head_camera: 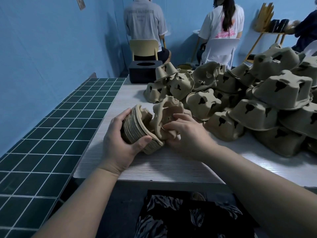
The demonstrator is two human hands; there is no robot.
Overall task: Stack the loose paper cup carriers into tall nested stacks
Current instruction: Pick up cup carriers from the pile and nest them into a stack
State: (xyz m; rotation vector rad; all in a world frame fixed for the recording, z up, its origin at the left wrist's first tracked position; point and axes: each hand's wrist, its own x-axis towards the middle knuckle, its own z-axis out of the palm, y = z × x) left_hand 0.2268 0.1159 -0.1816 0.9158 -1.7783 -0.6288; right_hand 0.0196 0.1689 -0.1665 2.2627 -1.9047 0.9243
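A: Left hand [120, 145]?
B: Gripping nested stack [137, 133], tilted sideways on bench [154, 165].
A: Right hand [185, 133]?
B: Pinching loose carrier [166, 110] at stack's open end. Pile [257, 103] lying just right.

A short nested stack of tan moulded-pulp cup carriers [137, 131] lies tipped on its side on the pale wood-grain tabletop [154, 165], its ribbed layered rims showing as close parallel edges and its open mouth turned to the right. Touching that mouth, just right of the stack, one loose tan pulp carrier [167, 111] stands tilted on edge, its wavy rim uppermost and its hollow facing the stack. Farther right of the stack and beyond it, a big untidy heap of loose tan pulp carriers [248, 100] rests mostly upside down, dark keyhole-shaped slots showing in their domed cup pockets.
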